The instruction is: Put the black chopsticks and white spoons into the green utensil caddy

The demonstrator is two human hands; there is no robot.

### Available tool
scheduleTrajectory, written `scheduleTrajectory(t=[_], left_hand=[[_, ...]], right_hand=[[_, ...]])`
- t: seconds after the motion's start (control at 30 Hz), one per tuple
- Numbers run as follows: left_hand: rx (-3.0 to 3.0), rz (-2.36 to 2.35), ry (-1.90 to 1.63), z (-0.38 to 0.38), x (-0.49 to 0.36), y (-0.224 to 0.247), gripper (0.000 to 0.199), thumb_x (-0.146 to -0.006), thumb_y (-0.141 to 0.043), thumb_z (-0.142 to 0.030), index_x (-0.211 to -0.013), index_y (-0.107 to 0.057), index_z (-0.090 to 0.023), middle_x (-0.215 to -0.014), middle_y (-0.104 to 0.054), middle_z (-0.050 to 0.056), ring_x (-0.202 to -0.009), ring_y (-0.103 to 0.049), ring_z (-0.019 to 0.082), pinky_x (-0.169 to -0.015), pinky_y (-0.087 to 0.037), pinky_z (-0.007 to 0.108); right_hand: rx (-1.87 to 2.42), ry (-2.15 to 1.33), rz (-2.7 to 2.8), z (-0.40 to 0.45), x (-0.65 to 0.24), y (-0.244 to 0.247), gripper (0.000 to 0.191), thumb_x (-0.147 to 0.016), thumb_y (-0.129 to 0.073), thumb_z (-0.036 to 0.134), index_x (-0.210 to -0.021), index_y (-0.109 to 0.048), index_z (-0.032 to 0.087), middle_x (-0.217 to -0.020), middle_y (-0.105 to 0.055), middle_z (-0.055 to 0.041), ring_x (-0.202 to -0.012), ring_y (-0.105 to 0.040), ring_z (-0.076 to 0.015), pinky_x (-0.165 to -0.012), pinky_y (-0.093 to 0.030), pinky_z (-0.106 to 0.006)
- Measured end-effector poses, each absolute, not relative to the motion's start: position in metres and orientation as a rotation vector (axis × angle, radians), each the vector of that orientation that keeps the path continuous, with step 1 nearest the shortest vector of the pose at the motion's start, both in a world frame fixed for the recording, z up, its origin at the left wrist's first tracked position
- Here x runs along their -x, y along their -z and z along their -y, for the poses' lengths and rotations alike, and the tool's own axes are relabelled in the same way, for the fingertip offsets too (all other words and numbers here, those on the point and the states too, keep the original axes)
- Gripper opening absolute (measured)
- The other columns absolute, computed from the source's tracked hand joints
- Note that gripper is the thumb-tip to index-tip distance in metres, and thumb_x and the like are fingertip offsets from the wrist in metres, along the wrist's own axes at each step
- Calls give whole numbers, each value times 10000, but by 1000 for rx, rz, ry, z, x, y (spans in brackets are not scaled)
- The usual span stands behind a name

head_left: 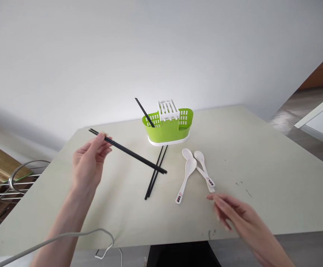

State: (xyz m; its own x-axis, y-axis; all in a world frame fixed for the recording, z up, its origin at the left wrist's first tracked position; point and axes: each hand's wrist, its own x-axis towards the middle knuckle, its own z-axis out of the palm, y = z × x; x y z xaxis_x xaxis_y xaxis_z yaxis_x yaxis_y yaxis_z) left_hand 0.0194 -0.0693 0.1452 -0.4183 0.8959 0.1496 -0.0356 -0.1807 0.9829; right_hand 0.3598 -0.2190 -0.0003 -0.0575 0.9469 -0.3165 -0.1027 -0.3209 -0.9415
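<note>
My left hand (90, 157) pinches a pair of black chopsticks (130, 152) near one end, held above the table and slanting down to the right. Beneath their lower tips lies another black pair (156, 174), its far ends reaching the green cutlery holder (165, 131). More black chopsticks (144, 112) lean in the holder's left compartment. Three white spoons (189, 168) rest loosely together on the right; two of them cross. Just below the rightmost handle hovers my right hand (233, 211), holding nothing visible, its fingers loosely bent and slightly apart.
A white slotted piece (167, 110) sits over the middle of the holder. Across my left forearm runs a grey cable (75, 234). The pale table (261, 167) meets a wall (116, 55) behind. A metal rack (19, 181) stands past the left edge.
</note>
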Motion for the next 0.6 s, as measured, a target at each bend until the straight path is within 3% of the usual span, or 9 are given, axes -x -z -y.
scheduleTrajectory(t=[0.33,0.6], left_hand=[[-1334,-1374,-1823,-18,-13,-196,370,-871,-842,-383,-1012,-710,-67,-955,-746,26,-869,-663,93,-961,-584,301],[-1358,-1557,-1705,-84,-28,-201,344,-920,-772,-301,-1043,-664,2,-953,-729,56,-845,-682,91,-938,-604,312]], right_hand=[[1410,-1144,650,189,-419,32,498,-877,-742,635,-1125,-744,204,-699,-505,26,-575,-409,-115,-475,-344,-248],[1415,-1191,769,193,-414,34,518,-928,-686,637,-1197,-708,195,-694,-530,21,-549,-421,-121,-514,-370,-282]])
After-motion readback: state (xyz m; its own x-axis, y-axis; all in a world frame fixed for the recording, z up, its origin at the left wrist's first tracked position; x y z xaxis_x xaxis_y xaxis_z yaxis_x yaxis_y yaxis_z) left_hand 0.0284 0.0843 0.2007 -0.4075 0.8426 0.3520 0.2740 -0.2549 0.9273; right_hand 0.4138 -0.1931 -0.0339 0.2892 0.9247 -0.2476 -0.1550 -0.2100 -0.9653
